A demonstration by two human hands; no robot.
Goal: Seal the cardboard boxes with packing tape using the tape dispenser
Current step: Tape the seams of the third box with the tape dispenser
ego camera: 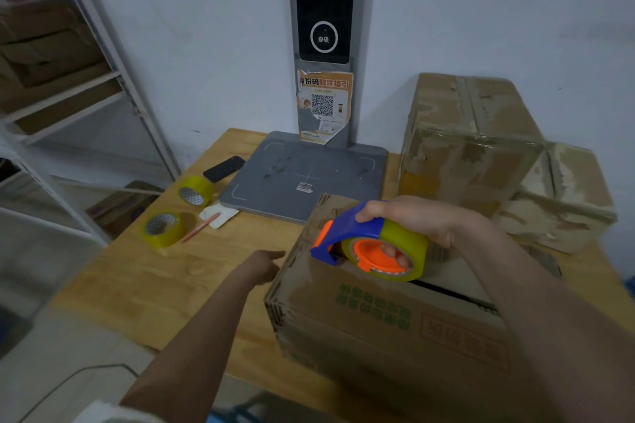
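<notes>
A cardboard box point(378, 326) with green and red print stands at the near right of the wooden table point(165, 285). Its top flaps meet at a dark open seam. My right hand point(422, 220) grips a blue and orange tape dispenser point(357, 240) loaded with a yellowish tape roll. The dispenser rests on the box top near its far left end. My left hand point(264, 266) lies against the box's left side, fingers blurred and mostly straight.
Two spare tape rolls point(196, 191) point(163, 228), a red pen point(201, 227), a paper slip and a black phone point(224, 168) lie on the table's left part. A grey scanner base point(302, 175) with a tall pillar stands behind. Two taped boxes point(470, 144) point(563, 196) sit at right. Shelving stands left.
</notes>
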